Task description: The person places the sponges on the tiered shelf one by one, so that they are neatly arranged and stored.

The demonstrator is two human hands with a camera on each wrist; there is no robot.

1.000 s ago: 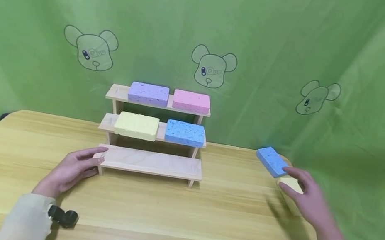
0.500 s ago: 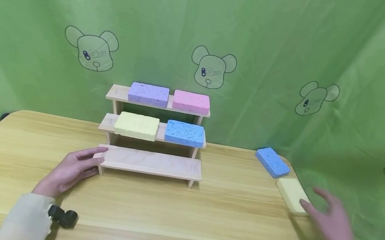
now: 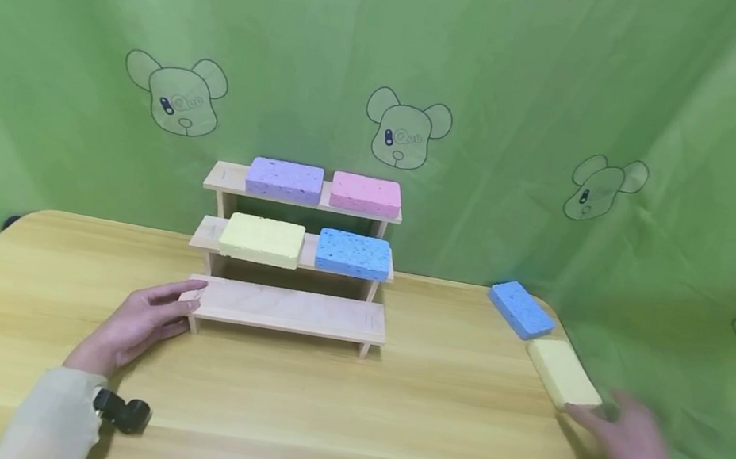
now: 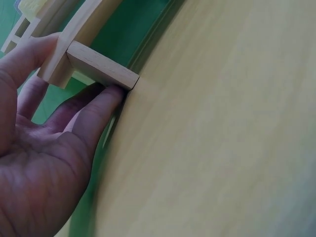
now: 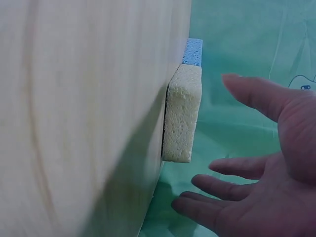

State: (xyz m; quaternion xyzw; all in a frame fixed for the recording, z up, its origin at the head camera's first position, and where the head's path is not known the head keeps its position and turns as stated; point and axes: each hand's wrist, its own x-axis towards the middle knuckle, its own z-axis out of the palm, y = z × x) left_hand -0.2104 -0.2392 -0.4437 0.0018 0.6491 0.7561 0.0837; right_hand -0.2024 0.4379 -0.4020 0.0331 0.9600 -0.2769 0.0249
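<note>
Loose yellow sponge (image 3: 560, 372) lies flat at right of frame, probably light, squishy, not slippery, best pinched mid-length across its long sides; right hand (image 3: 638, 449) hovers spread beside its near end, left hand (image 3: 139, 323) grips rack (image 3: 286, 308), center-left.

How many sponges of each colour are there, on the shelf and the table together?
Yellow sponges: 2
Blue sponges: 2
Purple sponge: 1
Pink sponge: 1
Total: 6
</note>
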